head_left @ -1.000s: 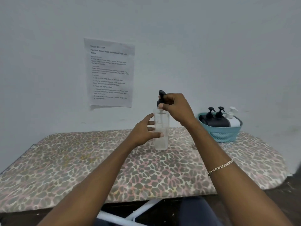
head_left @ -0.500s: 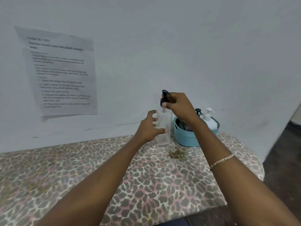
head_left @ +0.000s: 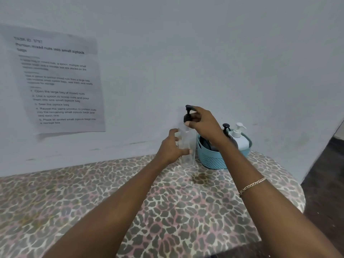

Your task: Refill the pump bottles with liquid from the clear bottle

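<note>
Clear bottle [head_left: 186, 146] upright, black pump [head_left: 187, 114], left hand [head_left: 172, 148] grip around body, right hand [head_left: 203, 123] grip pinching pump.

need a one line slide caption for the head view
Left hand steadies a clear bottle while the right hand grips its black pump, beside a blue basket.

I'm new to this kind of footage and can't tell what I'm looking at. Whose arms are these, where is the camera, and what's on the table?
No machine here: a person wears a camera on the head, looking forward and down, so the arms are their own. The left hand steadies a clear bottle standing on the leopard-print table. The right hand grips its black pump top. Beside the bottle stands a teal basket holding a dark pump bottle and a white pump bottle. A printed sheet hangs on the wall.
</note>
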